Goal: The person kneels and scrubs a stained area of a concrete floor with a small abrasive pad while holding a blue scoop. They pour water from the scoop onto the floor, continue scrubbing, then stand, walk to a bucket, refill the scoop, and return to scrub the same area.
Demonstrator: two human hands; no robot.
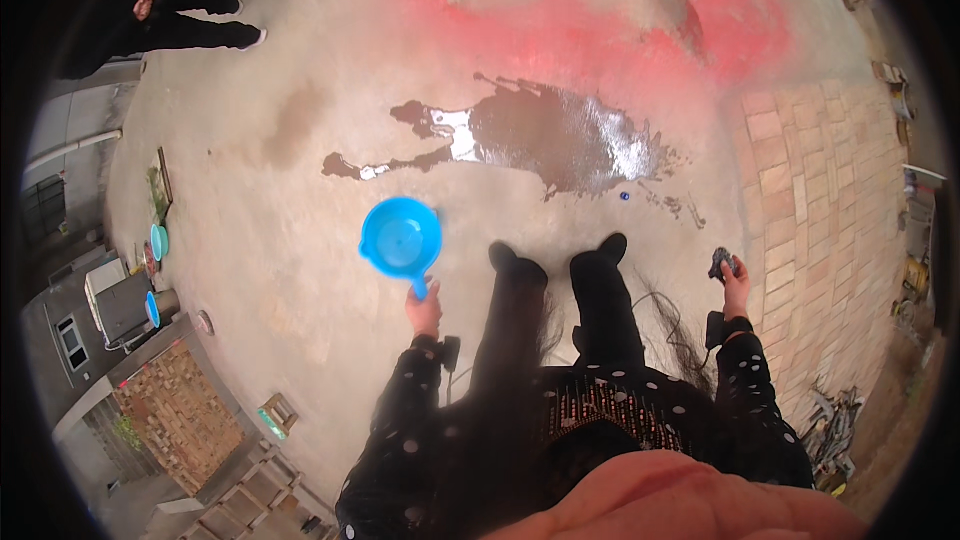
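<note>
My left hand (424, 312) grips the handle of a blue plastic water dipper (402, 237). The dipper's round bowl faces up, with a small spout on its left side; whether a little water lies in it I cannot tell. Out to the right, the fingers of my right hand (736, 291) pinch a crumpled dark grey wad (721, 264), perhaps a rag or scourer. On the concrete ground (300, 255) ahead of my feet spreads a shiny puddle (525, 135), with thin splashes at its ends. A small blue cap-like object (625, 196) lies just below its right part.
A person (202, 15) in dark clothes stands at the upper left. Red staining (585, 37) covers ground beyond the puddle. Brick paving (810, 240) begins at right, with piled sticks (832, 427) below. Basins (159, 242) and a small stool (278, 416) stand at left.
</note>
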